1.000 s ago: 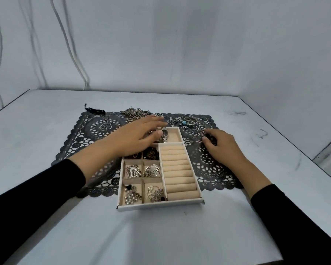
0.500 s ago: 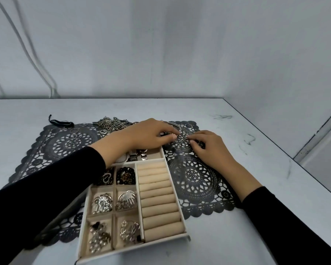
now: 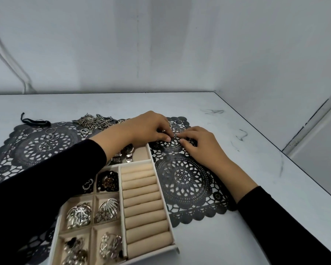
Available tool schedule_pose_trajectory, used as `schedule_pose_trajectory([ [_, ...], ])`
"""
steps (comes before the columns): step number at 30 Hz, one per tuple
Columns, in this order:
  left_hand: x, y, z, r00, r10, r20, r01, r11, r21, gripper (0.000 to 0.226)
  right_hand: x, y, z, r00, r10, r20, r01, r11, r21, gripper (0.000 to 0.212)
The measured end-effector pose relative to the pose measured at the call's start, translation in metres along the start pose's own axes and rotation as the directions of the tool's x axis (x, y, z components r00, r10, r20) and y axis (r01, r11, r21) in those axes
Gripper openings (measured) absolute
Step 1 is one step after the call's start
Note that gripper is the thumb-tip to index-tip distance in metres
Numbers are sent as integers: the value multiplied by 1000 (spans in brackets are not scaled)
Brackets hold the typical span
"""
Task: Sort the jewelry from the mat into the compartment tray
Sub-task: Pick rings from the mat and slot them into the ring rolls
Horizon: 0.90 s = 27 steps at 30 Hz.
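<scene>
A black lace mat (image 3: 185,180) lies on the white table. On it stands a white compartment tray (image 3: 166,211) with beige lining, several small cells filled with silver jewelry and a column of ring rolls (image 3: 143,203). My left hand (image 3: 147,129) and my right hand (image 3: 199,144) meet over the mat's far right part, past the tray. Fingertips of both hands pinch at a small cluster of silver rings (image 3: 175,137) there. A watch (image 3: 127,153) lies in the tray's top cell.
A heap of silver chains (image 3: 94,121) and loose hoops (image 3: 51,133) lie on the mat's far left. A black cord (image 3: 34,121) rests beyond them. Walls close the table's back and right sides; the table's right edge runs near my right arm.
My left hand left the tray's top cell and moved right onto the mat. My right hand shifted to meet it at the rings. The view came closer and turned right.
</scene>
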State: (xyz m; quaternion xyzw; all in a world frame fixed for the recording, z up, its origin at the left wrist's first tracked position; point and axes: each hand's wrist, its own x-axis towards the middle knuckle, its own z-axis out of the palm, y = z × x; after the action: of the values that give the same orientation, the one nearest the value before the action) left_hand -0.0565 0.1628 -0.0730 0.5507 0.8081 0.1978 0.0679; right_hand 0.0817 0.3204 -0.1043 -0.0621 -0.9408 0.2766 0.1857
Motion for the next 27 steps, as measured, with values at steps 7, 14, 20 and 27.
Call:
schedule_pose_trajectory([
  [7, 3, -4, 0, 1000, 10, 13, -10, 1000, -16, 17, 1, 0, -4, 1000, -3, 14, 3, 1000, -8, 21],
  [14, 6, -7, 0, 1000, 2, 28, -2, 1000, 12, 19, 3, 0, -2, 995, 2, 99, 0, 1000, -28, 21],
  [20, 6, -6, -3, 999, 6, 33, -7, 1000, 17, 20, 13, -5, -8, 975, 48, 217, -36, 998, -60, 15],
  [27, 1, -4, -4, 999, 47, 14, -48, 998, 49, 23, 18, -7, -8, 967, 70, 244, -61, 997, -43, 12],
])
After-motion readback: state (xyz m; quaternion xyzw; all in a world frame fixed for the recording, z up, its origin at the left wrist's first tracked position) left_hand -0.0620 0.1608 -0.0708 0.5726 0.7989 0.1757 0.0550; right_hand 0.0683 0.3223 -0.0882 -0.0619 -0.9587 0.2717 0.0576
